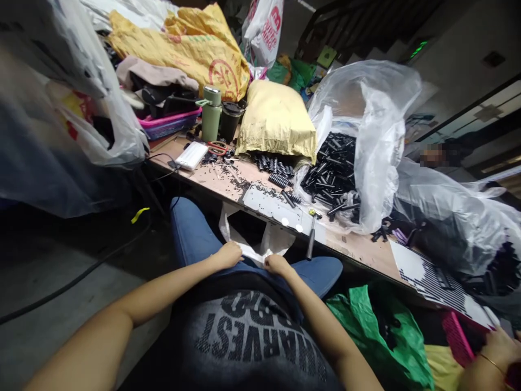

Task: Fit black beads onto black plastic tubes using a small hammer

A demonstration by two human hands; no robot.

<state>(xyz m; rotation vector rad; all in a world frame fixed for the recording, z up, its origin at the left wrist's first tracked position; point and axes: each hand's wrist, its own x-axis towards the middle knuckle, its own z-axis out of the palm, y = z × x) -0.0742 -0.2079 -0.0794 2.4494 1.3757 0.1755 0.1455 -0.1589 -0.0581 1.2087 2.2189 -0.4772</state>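
A white plastic bag (280,239) hangs between the knees, below the table's front edge. My left hand (228,255) is closed on the left part of its rim. The right part of the same rim is pinched in my right hand (277,264). Both hands are over the lap, a short way apart, with the rim stretched between them. Inside the bag it is dark, and its contents cannot be made out.
On the table (207,182) lie a hammer (311,239), a grey plate (271,206) with small black bits, a yellow sack (279,119) and a clear bag of black tubes (331,168). Another person's hand (499,350) is at the lower right.
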